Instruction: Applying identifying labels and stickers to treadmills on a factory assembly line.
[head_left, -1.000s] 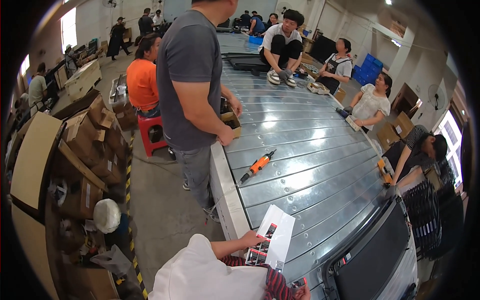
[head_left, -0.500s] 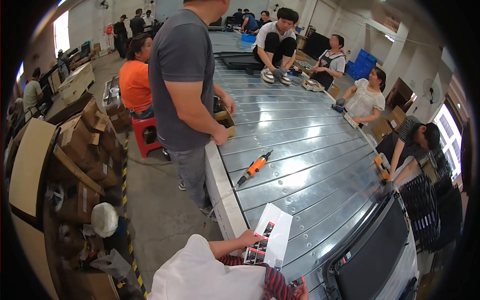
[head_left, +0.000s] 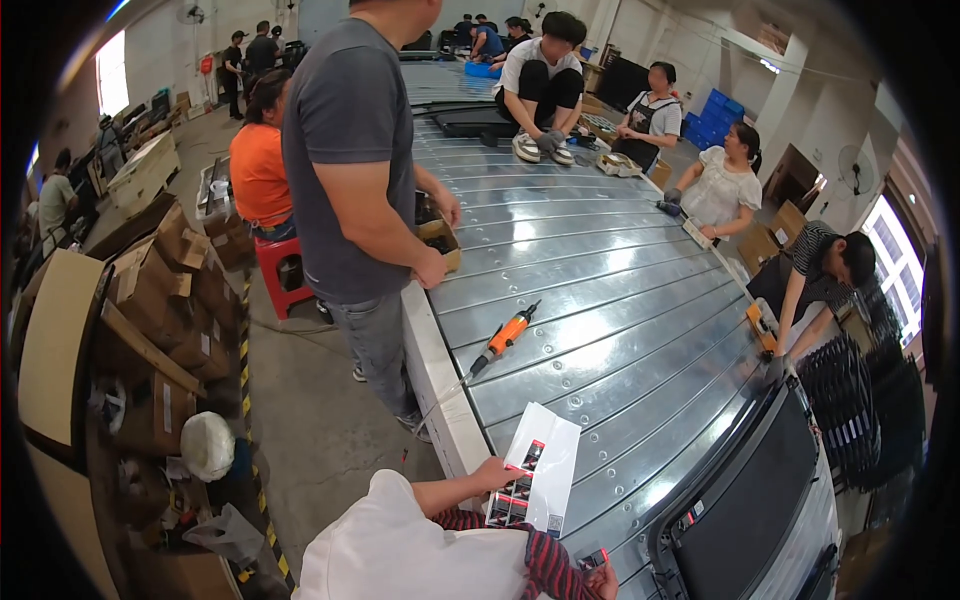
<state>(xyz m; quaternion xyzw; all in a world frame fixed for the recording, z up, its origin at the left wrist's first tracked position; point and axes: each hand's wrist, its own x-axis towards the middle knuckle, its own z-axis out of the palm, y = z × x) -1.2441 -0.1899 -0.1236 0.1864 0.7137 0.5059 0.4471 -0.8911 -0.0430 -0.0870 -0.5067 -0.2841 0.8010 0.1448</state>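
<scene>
My left hand (head_left: 490,474) is closed on the left edge of a white sheet (head_left: 555,450) bearing several black-and-red stickers (head_left: 512,494). The sheet is held above the near left part of a ribbed metal surface (head_left: 560,325). Lower down, my right hand (head_left: 603,580) pinches a small black-and-red sticker (head_left: 592,560) near the frame's bottom edge. A black framed panel (head_left: 745,500) lies to the right of that hand. Farther off on the metal rests an orange-and-black power screwdriver (head_left: 508,332) with a hose, touched by neither hand.
A person in a grey shirt (head_left: 350,150) stands at the left edge with a small parts box (head_left: 440,243). Someone sits on the metal surface at the far end; others stand along the right side. Cardboard boxes (head_left: 160,290) and a red stool (head_left: 282,275) are at left.
The view has shifted slightly, so the surroundings sit a little farther left and up. Both hands keep their hold on the sheet and the sticker, almost unmoved.
</scene>
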